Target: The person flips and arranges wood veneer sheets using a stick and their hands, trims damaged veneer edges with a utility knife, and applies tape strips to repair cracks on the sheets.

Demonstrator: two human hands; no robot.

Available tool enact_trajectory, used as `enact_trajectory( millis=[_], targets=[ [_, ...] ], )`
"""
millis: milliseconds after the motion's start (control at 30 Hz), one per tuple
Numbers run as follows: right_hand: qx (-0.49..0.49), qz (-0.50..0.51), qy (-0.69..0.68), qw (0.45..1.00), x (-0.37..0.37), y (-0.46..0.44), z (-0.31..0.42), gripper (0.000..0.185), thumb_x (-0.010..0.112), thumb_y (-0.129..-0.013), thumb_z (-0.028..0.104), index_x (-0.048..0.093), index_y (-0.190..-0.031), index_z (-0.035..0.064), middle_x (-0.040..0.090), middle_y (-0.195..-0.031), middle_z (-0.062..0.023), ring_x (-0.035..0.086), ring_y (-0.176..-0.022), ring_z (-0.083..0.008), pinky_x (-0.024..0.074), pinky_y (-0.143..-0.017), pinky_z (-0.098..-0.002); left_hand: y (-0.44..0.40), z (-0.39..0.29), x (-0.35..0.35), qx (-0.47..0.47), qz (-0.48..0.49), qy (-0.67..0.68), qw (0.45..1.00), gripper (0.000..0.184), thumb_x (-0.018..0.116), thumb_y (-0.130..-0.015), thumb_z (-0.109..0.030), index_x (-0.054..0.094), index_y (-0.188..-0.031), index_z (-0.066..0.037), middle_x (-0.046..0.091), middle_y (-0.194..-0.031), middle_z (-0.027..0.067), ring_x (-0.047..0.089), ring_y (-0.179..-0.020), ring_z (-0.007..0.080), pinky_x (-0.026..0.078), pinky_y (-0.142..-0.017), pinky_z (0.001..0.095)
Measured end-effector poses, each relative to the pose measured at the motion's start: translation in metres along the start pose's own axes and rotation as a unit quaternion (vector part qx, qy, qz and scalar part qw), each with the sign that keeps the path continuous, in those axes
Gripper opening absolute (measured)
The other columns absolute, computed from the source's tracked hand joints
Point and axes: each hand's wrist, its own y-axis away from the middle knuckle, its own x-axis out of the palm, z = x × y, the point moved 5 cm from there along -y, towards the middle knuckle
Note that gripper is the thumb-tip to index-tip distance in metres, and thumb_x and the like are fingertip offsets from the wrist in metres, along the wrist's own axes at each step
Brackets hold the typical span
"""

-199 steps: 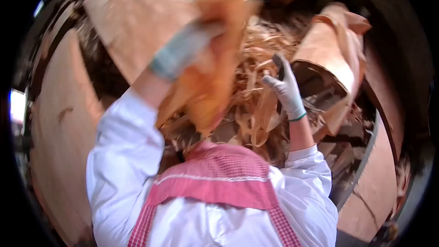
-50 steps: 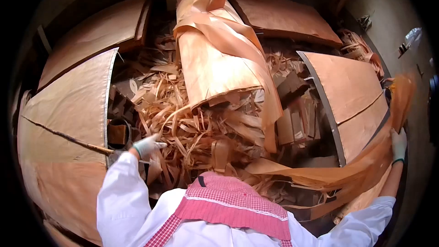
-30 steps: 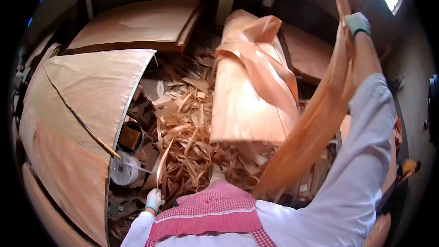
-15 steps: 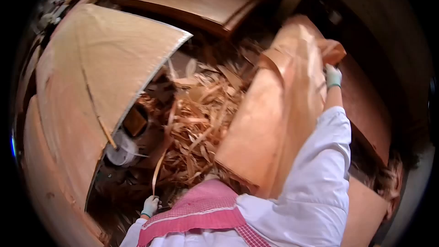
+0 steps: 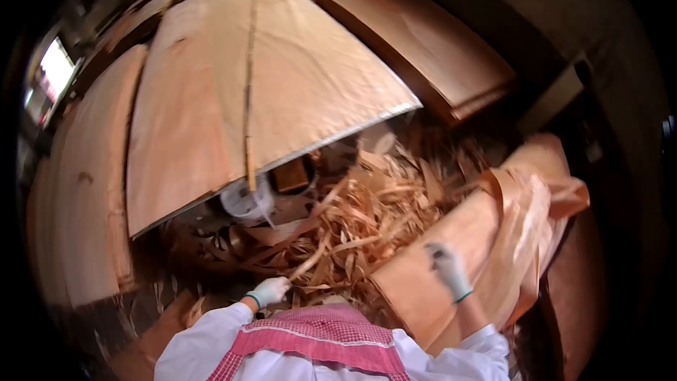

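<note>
My left hand [image 5: 271, 291], in a white glove with a green cuff, is low in the middle, closed round the end of a thin veneer strip [image 5: 309, 259]. The strip slants up over the pile of scraps. My right hand [image 5: 449, 268], gloved alike with dark fingertips, is over a stack of reddish veneer sheets [image 5: 409, 282]. Blur hides whether its fingers are apart or closed, and I cannot tell if it touches the stack. Beside it, a loose, crumpled veneer sheet [image 5: 518, 233] lies folded over the stack's right part.
Veneer scraps [image 5: 374, 204] are heaped in front of me. A large veneer-topped stack [image 5: 204, 92] stands ahead, a thin stick [image 5: 249, 113] lying across it. Under its edge are a whitish bucket [image 5: 247, 201] and a brown block [image 5: 290, 175]. More stacks [image 5: 423, 35] stand behind.
My view has swung left. The right hand has let go of the crumpled sheet's far edge and come back toward me. The left hand still holds a strip.
</note>
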Motion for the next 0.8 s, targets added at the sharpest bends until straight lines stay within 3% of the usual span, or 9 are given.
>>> enact_trajectory(
  millis=[33, 67, 133, 200, 300, 400, 533, 700, 800],
  targets=[
    [-0.176, 0.064, 0.040, 0.981, 0.058, 0.007, 0.031, 0.045, 0.049, -0.071, -0.010, 0.066, -0.111, 0.0050, 0.063, -0.090, -0.0065, 0.059, -0.079, -0.0165, 0.0515, -0.067, -0.0300, 0.009, 0.006, 0.013, 0.186, -0.030, -0.219, 0.957, 0.026, 0.051, -0.093, -0.023, 0.063, -0.106, -0.003, 0.065, -0.094, 0.0174, 0.064, -0.086, 0.0324, 0.052, -0.076, 0.0391],
    [-0.195, 0.112, 0.006, 0.974, 0.110, 0.025, 0.066, 0.047, 0.053, -0.069, -0.009, 0.064, -0.113, 0.0056, 0.064, -0.094, -0.0077, 0.061, -0.082, -0.0193, 0.0516, -0.072, -0.0302, 0.009, 0.030, 0.032, 0.233, -0.054, -0.214, 0.947, 0.028, 0.053, -0.092, -0.022, 0.062, -0.110, -0.004, 0.064, -0.099, 0.0167, 0.063, -0.094, 0.0328, 0.050, -0.080, 0.0386],
    [-0.297, 0.185, 0.034, 0.936, 0.212, 0.056, 0.118, 0.047, 0.055, -0.076, -0.004, 0.059, -0.122, 0.0058, 0.062, -0.115, -0.0144, 0.062, -0.101, -0.0254, 0.0493, -0.090, -0.0344, 0.053, 0.018, 0.017, 0.030, -0.017, -0.015, 0.999, 0.027, 0.056, -0.086, -0.018, 0.063, -0.108, -0.004, 0.065, -0.104, 0.0183, 0.061, -0.101, 0.0358, 0.048, -0.085, 0.0419],
    [-0.363, 0.264, 0.054, 0.892, 0.308, 0.088, 0.153, 0.054, 0.058, -0.078, -0.002, 0.050, -0.131, 0.0058, 0.059, -0.122, -0.0180, 0.059, -0.110, -0.0319, 0.0458, -0.097, -0.0392, 0.075, 0.051, 0.028, 0.074, -0.072, 0.101, 0.989, 0.027, 0.054, -0.087, -0.018, 0.061, -0.110, -0.004, 0.066, -0.103, 0.0169, 0.060, -0.102, 0.0359, 0.047, -0.087, 0.0421],
    [-0.331, 0.432, 0.138, 0.828, 0.427, 0.134, 0.167, 0.048, 0.062, -0.078, 0.004, 0.051, -0.125, 0.0048, 0.060, -0.114, -0.0230, 0.057, -0.107, -0.0397, 0.0472, -0.090, -0.0426, 0.136, 0.095, 0.021, 0.156, -0.067, -0.163, 0.972, 0.028, 0.050, -0.088, -0.019, 0.061, -0.107, -0.003, 0.067, -0.099, 0.0176, 0.060, -0.099, 0.0368, 0.047, -0.087, 0.0425],
    [-0.309, 0.527, 0.254, 0.749, 0.503, 0.183, 0.200, 0.038, 0.062, -0.079, 0.007, 0.054, -0.116, 0.0051, 0.063, -0.100, -0.0237, 0.060, -0.097, -0.0408, 0.0479, -0.080, -0.0442, 0.199, 0.201, 0.030, 0.117, -0.202, 0.007, 0.972, 0.031, 0.053, -0.085, -0.021, 0.060, -0.108, 0.000, 0.067, -0.097, 0.0202, 0.061, -0.094, 0.0386, 0.048, -0.082, 0.0420],
    [-0.394, 0.616, 0.171, 0.660, 0.595, 0.265, 0.238, 0.025, 0.057, -0.083, 0.012, 0.056, -0.107, 0.0041, 0.063, -0.091, -0.0236, 0.061, -0.088, -0.0416, 0.0474, -0.075, -0.0445, 0.344, 0.263, 0.038, 0.004, -0.267, 0.261, 0.928, 0.040, 0.057, -0.087, -0.031, 0.057, -0.112, 0.000, 0.065, -0.103, 0.0204, 0.062, -0.096, 0.0355, 0.049, -0.083, 0.0388],
    [-0.424, 0.614, 0.255, 0.614, 0.698, 0.315, 0.278, 0.028, 0.062, -0.083, 0.020, 0.059, -0.105, 0.0039, 0.065, -0.095, -0.0217, 0.061, -0.091, -0.0404, 0.0483, -0.077, -0.0427, 0.445, 0.343, 0.085, -0.005, -0.375, 0.378, 0.847, 0.025, 0.051, -0.094, -0.023, 0.057, -0.106, -0.001, 0.062, -0.093, 0.0134, 0.060, -0.089, 0.0207, 0.047, -0.079, 0.0348],
    [-0.424, 0.633, 0.287, 0.581, 0.731, 0.337, 0.316, 0.037, 0.067, -0.080, 0.027, 0.060, -0.107, 0.0031, 0.065, -0.097, -0.0214, 0.062, -0.094, -0.0380, 0.0489, -0.079, -0.0405, 0.459, 0.386, 0.098, -0.033, -0.430, 0.384, 0.817, 0.024, 0.051, -0.093, -0.022, 0.058, -0.102, -0.001, 0.063, -0.091, 0.0167, 0.062, -0.087, 0.0289, 0.048, -0.076, 0.0397]
  ],
)
